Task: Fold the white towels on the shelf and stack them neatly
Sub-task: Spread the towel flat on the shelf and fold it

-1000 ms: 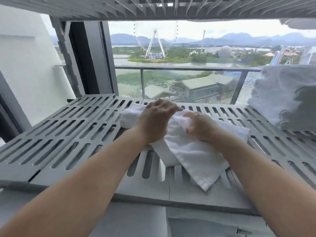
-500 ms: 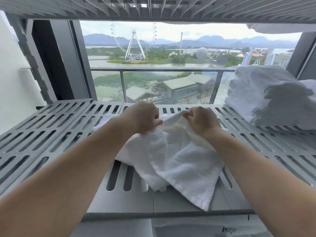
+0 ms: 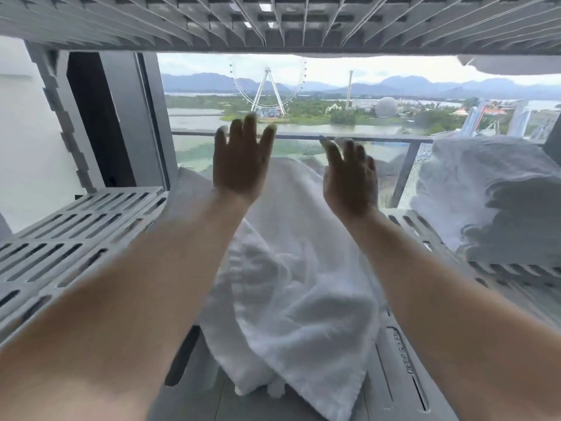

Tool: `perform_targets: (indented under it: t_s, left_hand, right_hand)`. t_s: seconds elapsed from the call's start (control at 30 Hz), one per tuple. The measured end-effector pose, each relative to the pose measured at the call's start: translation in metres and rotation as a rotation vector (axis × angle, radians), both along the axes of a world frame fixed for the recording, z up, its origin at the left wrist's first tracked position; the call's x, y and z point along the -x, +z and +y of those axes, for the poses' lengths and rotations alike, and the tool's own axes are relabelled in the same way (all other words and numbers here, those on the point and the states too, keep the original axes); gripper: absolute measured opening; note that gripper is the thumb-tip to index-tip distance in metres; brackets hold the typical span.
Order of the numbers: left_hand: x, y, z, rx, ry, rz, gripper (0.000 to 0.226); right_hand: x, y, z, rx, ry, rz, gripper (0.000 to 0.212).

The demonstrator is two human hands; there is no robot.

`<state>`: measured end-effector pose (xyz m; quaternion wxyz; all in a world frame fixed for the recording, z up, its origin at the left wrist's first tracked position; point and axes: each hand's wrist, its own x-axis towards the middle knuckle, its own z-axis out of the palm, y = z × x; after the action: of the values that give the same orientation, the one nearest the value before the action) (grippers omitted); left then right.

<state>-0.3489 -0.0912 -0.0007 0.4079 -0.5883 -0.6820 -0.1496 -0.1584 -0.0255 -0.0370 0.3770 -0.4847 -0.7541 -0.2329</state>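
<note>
A white towel [image 3: 291, 302] lies stretched across the grey slatted shelf [image 3: 69, 235], from the far edge to the near one, where a corner hangs over. My left hand [image 3: 239, 159] is raised over the towel's far end with fingers straight and spread. My right hand [image 3: 349, 180] is beside it, fingers also straight, above the far part of the towel. Neither hand grips anything. Whether the palms touch the cloth I cannot tell. A stack of white towels [image 3: 485, 196] sits at the right on the shelf.
Another slatted shelf [image 3: 273, 22] hangs close overhead. Behind the shelf is a window with a railing [image 3: 394, 139]. A dark window frame [image 3: 127, 123] stands at the left. Bare shelf slats lie to the left of the towel.
Both hands have let go of the towel and opened, moving toward the far edge. The towel, bunched before, now lies spread lengthwise. The view has moved closer.
</note>
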Motion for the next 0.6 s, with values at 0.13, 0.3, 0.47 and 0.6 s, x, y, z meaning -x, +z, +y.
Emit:
perform_targets:
  t_s: [0.13,0.3,0.47,0.6]
  left_hand:
    - [-0.007,-0.049,0.008,0.373,0.023,-0.108,0.03]
    - [0.009,-0.073,-0.015,0.806,0.034,-0.315,0.03]
    - [0.007,-0.069,-0.038,0.836,0.124,-0.271,0.028]
    - [0.01,-0.057,-0.059,0.839,0.145,-0.266,0.024]
  right_hand:
    - [0.014,-0.046,-0.003,0.239,0.175,-0.223,0.029]
    - [0.015,-0.068,-0.008,0.593,0.145,-0.339,0.028]
    - [0.016,-0.067,-0.027,0.774,0.104,-0.413,0.03]
    - [0.026,-0.06,-0.061,0.648,0.15,-0.198,0.03]
